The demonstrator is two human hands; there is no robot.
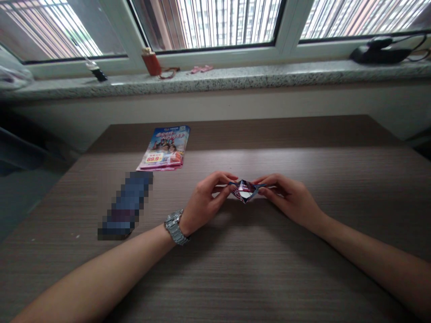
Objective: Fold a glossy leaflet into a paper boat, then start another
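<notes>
I am holding a small folded-paper piece (245, 191) between both hands, and I am taking it as the centre of my dial, with twelve o'clock pointing at the window (232, 24). My left hand (204, 199), at nine o'clock, is pinching the paper's near tip narrowly between thumb and fingers; a silver link watch (177, 228) is circling that wrist. My right hand (292, 197), at three, is gripping the opposite tip in a similar narrow pinch. The paper is showing dark blue, white and reddish print, its pointed end facing six o'clock. I cannot tell whether it is touching the wood-grain table (235, 287).

Farther out at nine, a dark-blue oblong object (126, 204) is lying pixelated, so I am leaving it unnamed. At ten, a stack of printed flyers (166, 148) marked "89.9" is resting on the tabletop. On the speckled stone windowsill (256, 77), a red gold-topped container (152, 63) with a strap is standing at eleven, small pink items (201, 69) are lying just clockwise of it, and a black device (380, 54) with a cable is sitting between one and two.
</notes>
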